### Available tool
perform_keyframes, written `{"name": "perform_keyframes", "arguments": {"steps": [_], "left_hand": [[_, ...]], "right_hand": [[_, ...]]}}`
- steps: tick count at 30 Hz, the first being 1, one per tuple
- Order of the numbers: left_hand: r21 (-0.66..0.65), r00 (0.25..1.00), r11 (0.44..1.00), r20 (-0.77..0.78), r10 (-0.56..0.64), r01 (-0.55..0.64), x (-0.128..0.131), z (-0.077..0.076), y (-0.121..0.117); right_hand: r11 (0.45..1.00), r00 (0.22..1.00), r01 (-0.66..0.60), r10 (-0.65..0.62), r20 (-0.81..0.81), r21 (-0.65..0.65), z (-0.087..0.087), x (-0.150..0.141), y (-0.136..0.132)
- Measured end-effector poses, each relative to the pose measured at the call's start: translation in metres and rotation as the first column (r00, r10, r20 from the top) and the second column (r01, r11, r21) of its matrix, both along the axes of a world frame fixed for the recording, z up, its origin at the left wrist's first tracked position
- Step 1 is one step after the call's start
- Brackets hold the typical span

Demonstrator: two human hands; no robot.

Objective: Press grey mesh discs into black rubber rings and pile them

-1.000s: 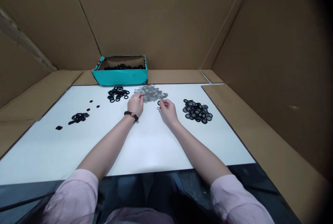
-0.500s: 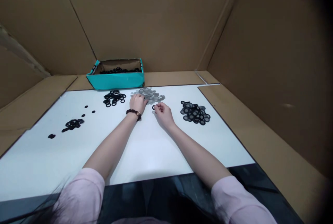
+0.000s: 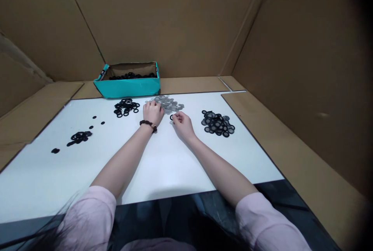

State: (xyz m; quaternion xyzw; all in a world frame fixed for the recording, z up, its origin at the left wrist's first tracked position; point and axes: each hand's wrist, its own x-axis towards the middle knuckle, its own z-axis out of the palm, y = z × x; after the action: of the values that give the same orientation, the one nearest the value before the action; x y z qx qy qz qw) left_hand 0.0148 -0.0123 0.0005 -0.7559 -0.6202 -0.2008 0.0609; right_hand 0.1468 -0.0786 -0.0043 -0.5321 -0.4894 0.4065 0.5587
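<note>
Between the thumb and fingertips of my right hand point(image 3: 183, 124) is a black ring point(image 3: 171, 117), held just above the white tabletop point(image 3: 175, 165). My left hand point(image 3: 153, 112), with a dark bead bracelet point(image 3: 148, 124) at its wrist, is at the near left edge of a pile of grey discs point(image 3: 169, 105). Its fingers bend down onto the discs, and their tips are hidden, so what they pinch cannot be made out. Left of that hand lies a pile of loose black rings point(image 3: 126, 107). Right of my right hand is a heap of black rings with grey centres point(image 3: 218, 124).
A teal box point(image 3: 128, 88) holding many black rings stands at the back edge. At the left lie a small pile of black pieces point(image 3: 80, 137), several stray black discs and a dark clump point(image 3: 55, 150). Cardboard walls point(image 3: 186, 21) enclose the back and sides.
The whole view has shifted slightly, with things sitting a little higher. My left hand's fingers look more bent over the grey discs. The right hand keeps the ring in nearly the same place.
</note>
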Motion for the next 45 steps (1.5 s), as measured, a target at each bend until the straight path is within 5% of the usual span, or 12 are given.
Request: {"name": "perform_keyframes", "arguments": {"steps": [7, 16, 23, 27, 32, 37, 45], "left_hand": [[0.103, 0.99, 0.987, 0.056, -0.13, 0.124, -0.004, 0.003, -0.013], [0.184, 0.908, 0.896, 0.034, -0.417, 0.404, -0.007, 0.007, -0.057], [0.277, 0.836, 0.812, 0.049, -0.546, 0.514, -0.011, 0.001, -0.048], [0.192, 0.815, 0.841, 0.212, -0.539, 0.506, -0.01, 0.002, -0.049], [-0.093, 0.8, 0.878, 0.465, -0.38, 0.47, -0.002, 0.01, -0.054], [-0.218, 0.823, 0.884, 0.504, -0.262, 0.414, 0.0, 0.018, -0.056], [-0.305, 0.792, 0.883, 0.6, -0.113, 0.357, 0.008, 0.019, -0.061]], "right_hand": [[0.994, 0.992, 0.007, -0.021, -0.124, -0.112, 0.005, 0.005, 0.004], [0.9, 0.885, -0.3, 0.14, -0.443, -0.315, 0.016, 0.015, -0.001], [0.942, 0.931, -0.28, 0.219, -0.292, -0.184, 0.01, 0.019, 0.0], [0.953, 0.961, -0.278, 0.277, -0.025, -0.121, 0.005, 0.022, 0.001], [0.951, 0.919, -0.28, 0.304, 0.252, -0.127, 0.002, 0.026, 0.001], [0.95, 0.91, -0.25, 0.297, 0.288, -0.188, 0.004, 0.027, 0.001], [0.997, 0.93, -0.06, 0.074, 0.361, -0.049, 0.009, 0.022, -0.004]]}}
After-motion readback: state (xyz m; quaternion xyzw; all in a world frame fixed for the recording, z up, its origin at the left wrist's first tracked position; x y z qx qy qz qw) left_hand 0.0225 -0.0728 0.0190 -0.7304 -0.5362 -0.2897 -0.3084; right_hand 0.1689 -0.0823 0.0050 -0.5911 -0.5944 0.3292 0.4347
